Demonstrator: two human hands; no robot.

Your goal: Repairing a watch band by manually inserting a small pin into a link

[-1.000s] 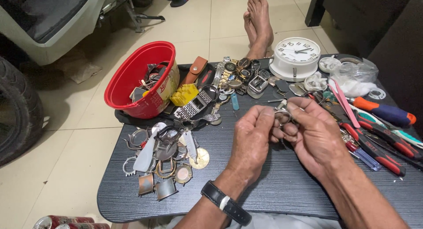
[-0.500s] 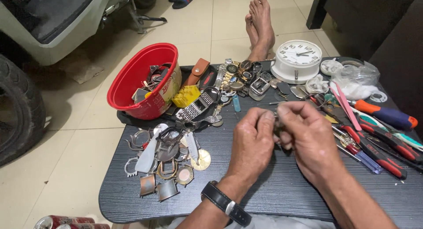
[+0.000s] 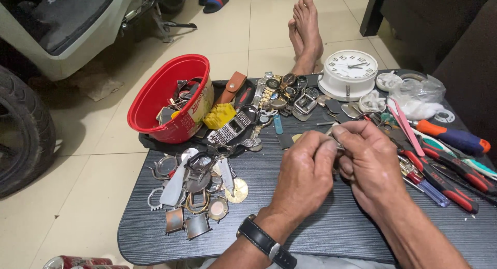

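Over the middle of the dark table (image 3: 321,233) I'm seeing both hands meeting, fingertips touching. The left hand (image 3: 303,173), with a black wristwatch (image 3: 265,243) on its wrist, is curling its fingers toward the right hand (image 3: 370,163), and together they are pinching a small metal part (image 3: 339,146); only a sliver is showing between the fingers, so I cannot tell what it is. It is being held just above the tabletop, well apart from the loose watch cases (image 3: 194,196) lying at the left. A red bowl (image 3: 165,100) of parts is sitting at the far left corner, a pile of watches (image 3: 279,95) beside it. A white clock (image 3: 348,73) is standing at the far edge. Red-handled tools (image 3: 440,168) are lying just to the right of the right hand. Someone's bare feet (image 3: 306,31) are resting on the floor beyond the table.
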